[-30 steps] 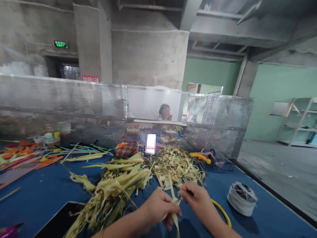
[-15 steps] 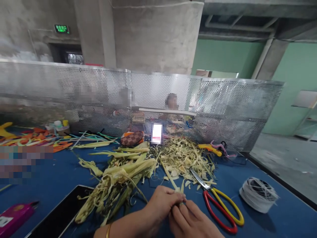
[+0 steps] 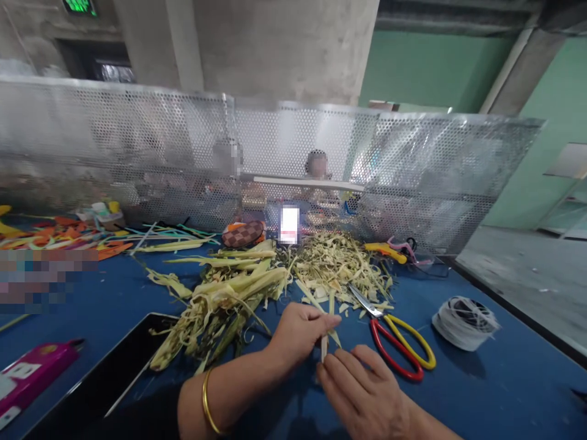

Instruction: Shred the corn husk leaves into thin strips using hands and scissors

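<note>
Husk strip (image 3: 324, 349), above the surface (image 3: 504, 391), is pinched between the left hand's (image 3: 298, 333) thumb and fingers; the right hand (image 3: 367, 391) hides its lower end, so that hand's grip I cannot tell. A green sign (image 3: 79, 6) is cut off, its writing too blurred to read. A blurred tub (image 3: 112, 221) shows white and yellow on top.

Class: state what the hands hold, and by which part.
A husk strip: the left hand pinches it partway along; the right hand touches its near part, grip unclear.
</note>
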A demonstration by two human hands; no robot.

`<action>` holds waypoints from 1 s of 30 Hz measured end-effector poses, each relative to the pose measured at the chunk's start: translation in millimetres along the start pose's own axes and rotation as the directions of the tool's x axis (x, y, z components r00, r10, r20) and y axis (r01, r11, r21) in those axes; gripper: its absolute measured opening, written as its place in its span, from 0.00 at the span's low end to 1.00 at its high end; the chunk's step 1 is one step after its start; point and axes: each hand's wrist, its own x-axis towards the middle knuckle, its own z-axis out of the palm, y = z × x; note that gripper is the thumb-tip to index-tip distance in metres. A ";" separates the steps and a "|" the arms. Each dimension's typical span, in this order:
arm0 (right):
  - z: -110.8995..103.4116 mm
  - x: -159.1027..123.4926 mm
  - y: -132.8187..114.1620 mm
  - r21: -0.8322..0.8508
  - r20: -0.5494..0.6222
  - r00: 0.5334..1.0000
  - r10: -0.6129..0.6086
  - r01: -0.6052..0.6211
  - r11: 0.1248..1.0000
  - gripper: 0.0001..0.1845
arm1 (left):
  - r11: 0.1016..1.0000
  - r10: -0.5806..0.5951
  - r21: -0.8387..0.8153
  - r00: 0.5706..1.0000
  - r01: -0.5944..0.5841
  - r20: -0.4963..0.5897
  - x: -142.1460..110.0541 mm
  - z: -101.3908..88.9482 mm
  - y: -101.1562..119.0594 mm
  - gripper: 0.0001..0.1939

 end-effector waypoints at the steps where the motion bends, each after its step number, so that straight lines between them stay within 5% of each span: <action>1: -1.0 -0.9 -0.3 0.025 0.004 1.000 0.019 -0.019 1.000 0.21 | 1.000 -0.006 -0.008 1.000 0.006 0.006 0.6 -0.6 1.1 0.27; 6: 3.3 -8.2 1.9 0.122 0.072 0.989 0.130 -0.138 0.983 0.14 | 0.976 -0.137 -0.160 0.987 0.149 0.085 2.4 -5.1 9.0 0.29; 11: 3.1 -7.5 4.3 0.178 0.110 0.973 0.203 -0.221 0.959 0.14 | 0.963 -0.119 -0.214 0.971 0.163 0.206 2.1 -10.7 14.2 0.22; 18: -4.5 2.3 1.0 0.225 0.103 0.995 0.001 -0.024 0.974 0.15 | 0.957 -0.139 -0.247 0.988 0.152 0.066 -1.6 -0.9 10.0 0.16; 23: -6.9 -1.8 12.4 0.284 0.090 0.982 0.164 -0.183 0.941 0.11 | 0.961 -0.094 -0.253 0.993 0.108 0.065 1.1 -5.7 14.0 0.15; 25: -6.8 -4.8 20.1 0.264 0.077 0.909 0.409 -0.414 0.871 0.13 | 0.964 -0.081 -0.246 0.993 0.100 0.088 2.2 -8.9 16.3 0.15; 28: -2.2 -7.2 29.2 0.336 0.262 0.601 0.755 -0.790 0.513 0.09 | 0.958 -0.096 -0.260 0.990 0.119 0.102 2.1 -9.2 16.9 0.17; 30: 2.7 -7.0 31.6 0.418 0.523 0.415 0.744 -0.886 0.200 0.13 | 0.951 -0.123 -0.275 0.989 0.142 0.086 1.4 -6.6 15.0 0.19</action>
